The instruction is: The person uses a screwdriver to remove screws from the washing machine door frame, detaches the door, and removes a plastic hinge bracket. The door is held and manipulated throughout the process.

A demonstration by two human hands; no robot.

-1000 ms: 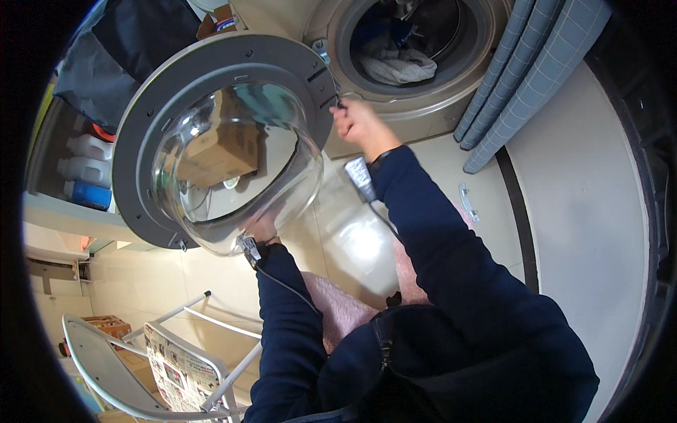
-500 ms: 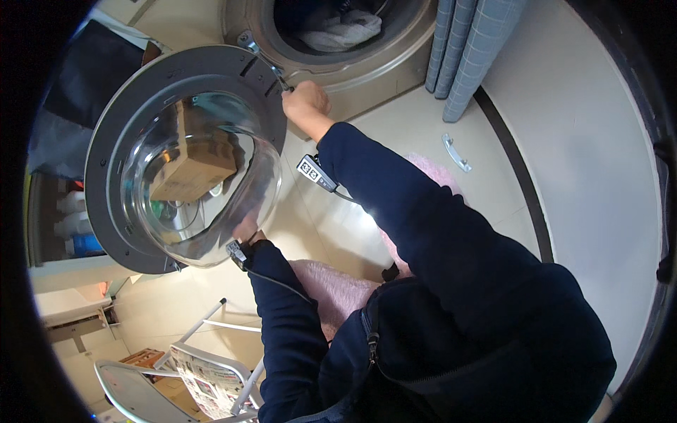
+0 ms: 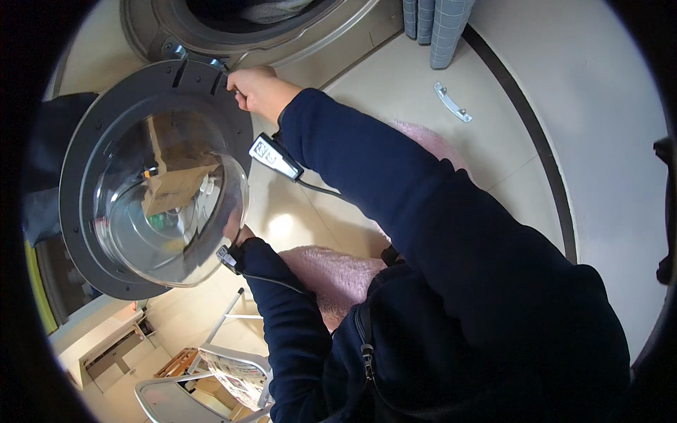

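A front-loading washing machine's round door [image 3: 77, 204], a grey ring with a clear glass bowl [image 3: 127, 240], stands swung out from the drum opening. Metal hinge parts [image 3: 176, 51] join it to the machine. At the hinge end near the door's rim, my right hand [image 3: 257, 88] is closed, fingers curled; what lies in them is too hidden to make out. My left hand [image 3: 233, 224] is low at the door's near side, partly seen through the glass, its fingers distorted. Small devices with printed tags sit at both wrists. Pale cloth [image 3: 278, 10] lies inside the drum.
On the floor at right lies a curved silver handle [image 3: 451, 103]. Blue-grey checked curtains [image 3: 448, 32] hang beside the machine. Seen through the glass is a cardboard box [image 3: 173, 192]. A folding chair [image 3: 176, 402] stands lower left; pink fluffy fabric [image 3: 331, 278] is below me.
The view has shifted, so the machine and door sit further left, the drum higher. My right hand stays at the hinge and my left hand at the door's near side.
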